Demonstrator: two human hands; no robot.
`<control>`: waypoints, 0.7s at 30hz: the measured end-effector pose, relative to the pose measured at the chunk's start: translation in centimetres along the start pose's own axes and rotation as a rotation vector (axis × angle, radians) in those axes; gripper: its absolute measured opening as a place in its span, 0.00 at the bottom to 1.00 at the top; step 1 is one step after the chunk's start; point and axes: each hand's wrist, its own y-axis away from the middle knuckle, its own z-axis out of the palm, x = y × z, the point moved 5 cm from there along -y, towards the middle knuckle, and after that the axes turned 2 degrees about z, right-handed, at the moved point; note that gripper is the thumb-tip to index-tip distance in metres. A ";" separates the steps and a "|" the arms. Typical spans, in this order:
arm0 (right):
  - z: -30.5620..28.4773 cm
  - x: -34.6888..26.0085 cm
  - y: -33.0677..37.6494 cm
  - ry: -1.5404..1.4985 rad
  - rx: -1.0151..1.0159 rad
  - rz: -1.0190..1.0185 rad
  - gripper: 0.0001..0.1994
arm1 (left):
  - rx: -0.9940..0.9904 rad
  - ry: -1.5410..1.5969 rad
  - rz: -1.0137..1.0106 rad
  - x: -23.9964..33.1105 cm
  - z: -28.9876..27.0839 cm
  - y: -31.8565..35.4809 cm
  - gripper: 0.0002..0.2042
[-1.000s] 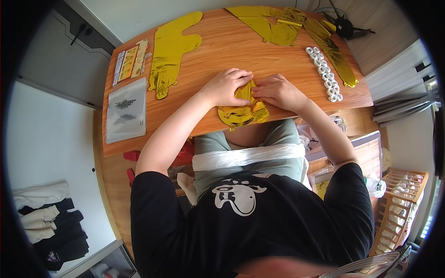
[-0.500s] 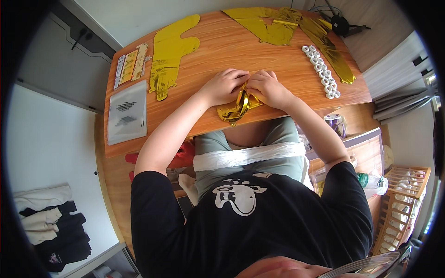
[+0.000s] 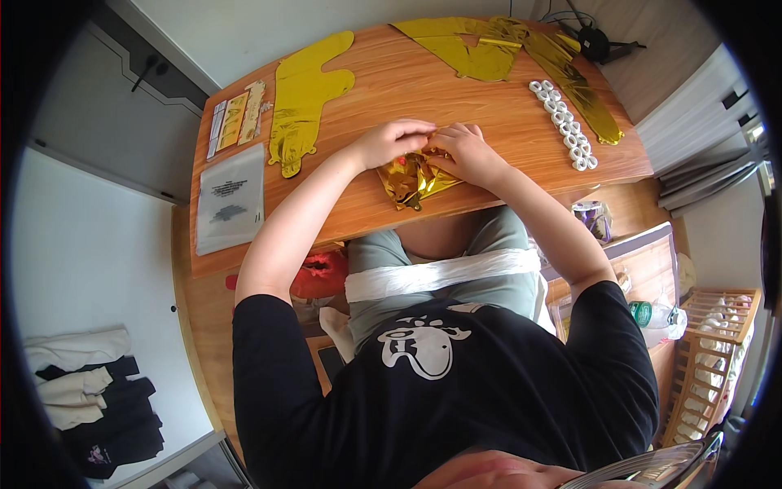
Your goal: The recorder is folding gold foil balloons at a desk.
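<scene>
A crumpled gold foil balloon (image 3: 414, 186) lies at the near edge of the wooden table, in front of my body. My left hand (image 3: 393, 145) reaches over its far side, fingers bent together and thumb underneath, gripping the foil. Close beside it, my right hand (image 3: 471, 153) curls its fingers round the foil's upper right part. The fingertips of both hands almost meet, and the foil between them is partly hidden. Wrinkled and shiny, the foil fans out toward me below the hands.
Flat gold foil balloons lie at the table's far left (image 3: 301, 102) and far right (image 3: 489, 59). White ribbon rolls (image 3: 562, 122) stand in rows at right. A clear plastic bag (image 3: 230, 200) and a printed card (image 3: 234, 121) lie at left. A black stand (image 3: 596, 45) occupies the back right corner.
The foil under my hands has spread wider and flatter. My left hand has shifted slightly left, its fingers straighter than before. The whole view has tilted a little.
</scene>
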 end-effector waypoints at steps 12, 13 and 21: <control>-1.2 -1.6 1.1 0.146 0.085 -0.129 0.08 | 0.088 -0.907 0.033 2.4 4.3 4.2 0.22; -1.3 -1.8 1.5 0.174 0.086 -0.137 0.07 | 0.144 -0.950 0.057 2.7 4.7 4.6 0.22; -2.4 -2.6 3.0 0.263 0.002 -0.252 0.10 | 0.241 -0.987 -0.207 6.4 7.0 5.2 0.24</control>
